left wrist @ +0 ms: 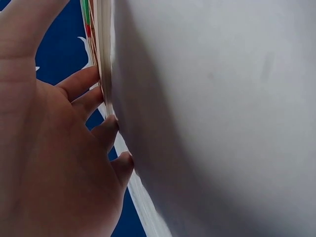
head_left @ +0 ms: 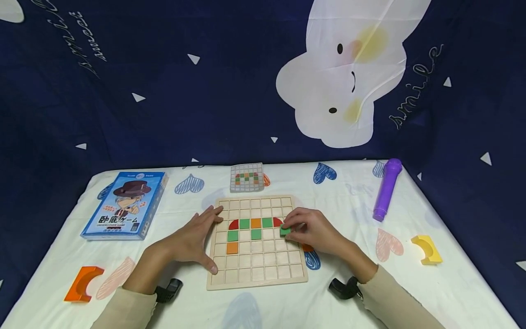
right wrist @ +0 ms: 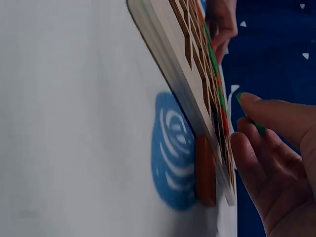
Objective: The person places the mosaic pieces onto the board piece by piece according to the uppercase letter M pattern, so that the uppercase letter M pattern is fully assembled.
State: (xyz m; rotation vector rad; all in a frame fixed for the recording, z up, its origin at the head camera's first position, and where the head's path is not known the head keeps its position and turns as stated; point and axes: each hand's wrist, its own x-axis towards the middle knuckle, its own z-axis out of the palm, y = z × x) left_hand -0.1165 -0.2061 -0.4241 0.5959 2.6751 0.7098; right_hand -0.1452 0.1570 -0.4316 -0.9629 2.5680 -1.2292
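Note:
A wooden grid board (head_left: 256, 276) lies on the cloth in front of me. My right hand (head_left: 315, 232) pinches a small green square tile (head_left: 284, 231) between thumb and fingers, over the grid's right side. In the right wrist view the green tile (right wrist: 260, 129) shows between the fingertips, close to the board. My left hand (head_left: 185, 240) is spread along the board's left edge, thumb near the front corner and fingers farther back. Set in the grid are red rounded pieces (head_left: 234, 224), several green squares (head_left: 244, 224), and orange squares (head_left: 232, 248).
A card with a printed grid pattern (head_left: 246, 177) lies behind the board. An orange block (right wrist: 205, 173) sits beside the board's right edge. Farther out are a blue game box (head_left: 125, 205), an orange arch block (head_left: 83, 284), a purple microphone-shaped tube (head_left: 386, 189) and a yellow arch block (head_left: 427, 250).

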